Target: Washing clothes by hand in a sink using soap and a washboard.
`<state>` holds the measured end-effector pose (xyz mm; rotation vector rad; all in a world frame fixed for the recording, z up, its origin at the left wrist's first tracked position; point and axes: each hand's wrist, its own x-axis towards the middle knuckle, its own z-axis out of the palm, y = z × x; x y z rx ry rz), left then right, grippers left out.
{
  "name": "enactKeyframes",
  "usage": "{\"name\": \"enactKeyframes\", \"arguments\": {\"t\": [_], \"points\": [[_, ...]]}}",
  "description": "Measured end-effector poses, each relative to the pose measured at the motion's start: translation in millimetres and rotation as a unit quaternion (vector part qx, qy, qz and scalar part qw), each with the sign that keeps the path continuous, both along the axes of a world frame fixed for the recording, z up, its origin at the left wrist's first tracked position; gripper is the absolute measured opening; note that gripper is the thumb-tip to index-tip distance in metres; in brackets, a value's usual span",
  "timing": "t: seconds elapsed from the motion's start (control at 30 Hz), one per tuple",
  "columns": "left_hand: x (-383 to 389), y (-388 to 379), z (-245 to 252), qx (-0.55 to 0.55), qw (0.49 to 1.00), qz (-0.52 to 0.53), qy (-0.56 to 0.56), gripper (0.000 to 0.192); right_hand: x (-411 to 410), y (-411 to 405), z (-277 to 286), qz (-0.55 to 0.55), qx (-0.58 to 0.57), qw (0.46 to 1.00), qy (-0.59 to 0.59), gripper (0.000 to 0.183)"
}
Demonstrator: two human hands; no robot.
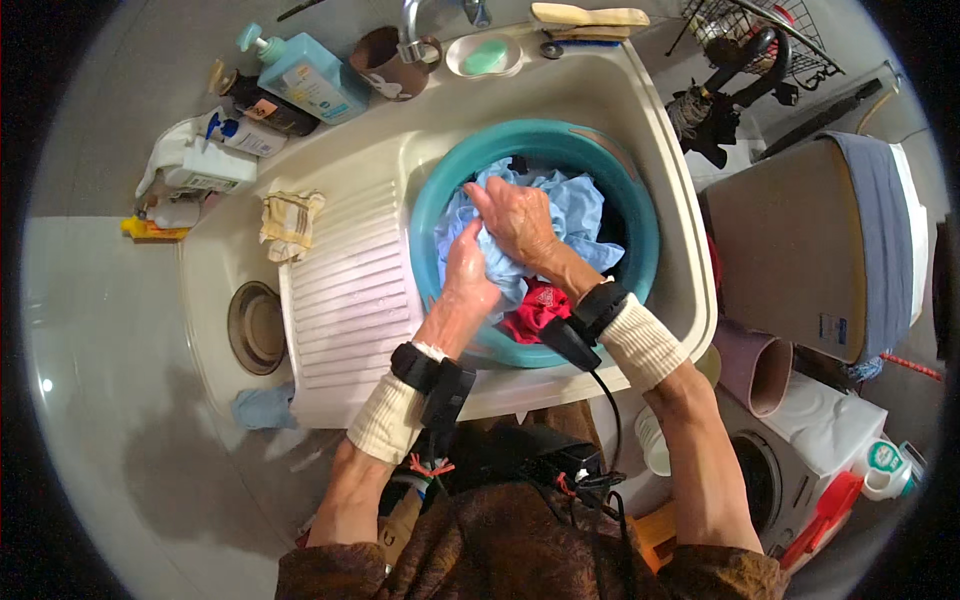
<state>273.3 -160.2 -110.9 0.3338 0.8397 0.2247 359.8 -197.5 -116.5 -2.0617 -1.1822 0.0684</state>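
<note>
A teal plastic basin [536, 129] sits in the sink and holds a wet light-blue garment [574, 206], a red cloth [536, 309] and some dark fabric. Over the basin my left hand [466, 270] grips the light-blue cloth, thumb pointing up. My right hand [517, 221] is closed on the same cloth, just right of the left one. The two hands are close together, and some of the fabric lies hidden beneath them. Both wrists wear black straps over cream ribbed cuffs.
A ribbed washboard [349, 285] adjoins the basin, with a checked cloth [291, 221] at its upper left. Behind stand pump bottles [311, 82], a brown mug [390, 64], a faucet [411, 49], a soap dish [484, 56] and a wooden-handled brush [589, 15]. A covered box [784, 240] stands right.
</note>
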Motion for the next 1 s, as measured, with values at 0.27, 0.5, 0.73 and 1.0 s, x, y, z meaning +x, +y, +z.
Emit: {"name": "enactKeyframes", "arguments": {"t": [0.27, 0.5, 0.73, 1.0], "points": [[-6.4, 6.4, 9.0, 0.003, 0.999, 0.048, 0.025, 0.024, -16.6, -8.5, -4.7, 0.098, 0.036, 0.984, -0.144, 0.028], [-27.6, 24.0, -6.4, 0.054, 0.997, 0.044, 0.014, 0.033, -73.5, 11.1, 10.0, 0.055, 0.181, 0.977, -0.093, 0.030], [-18.9, 20.0, -0.5, 0.036, 0.999, 0.024, -0.013, 0.032, -29.2, 9.6, -2.2, 0.092, -0.038, 0.994, -0.041, 0.019], [-8.8, 9.9, 6.6, 0.018, 0.999, -0.016, -0.043, 0.031, -12.4, 7.5, -17.6, 0.048, -0.082, 0.995, -0.035, 0.026]]}}
